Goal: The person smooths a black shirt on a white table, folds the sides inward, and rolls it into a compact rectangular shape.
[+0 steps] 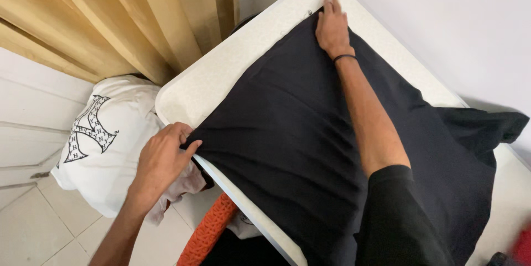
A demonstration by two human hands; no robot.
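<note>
Now we pinch the black garment (310,133) at eight o'clock with our left hand (163,158), while our right hand (332,28) presses flat, fingers together, at twelve on the white table (221,72).

Single head-worn view, which looked steeply down from above the person's shoulders and was rolled, so the white table (221,72) ran diagonally. It sat close, forearms filling the lower frame; curtain (138,17) and tiled floor (33,227) lay at left.
</note>
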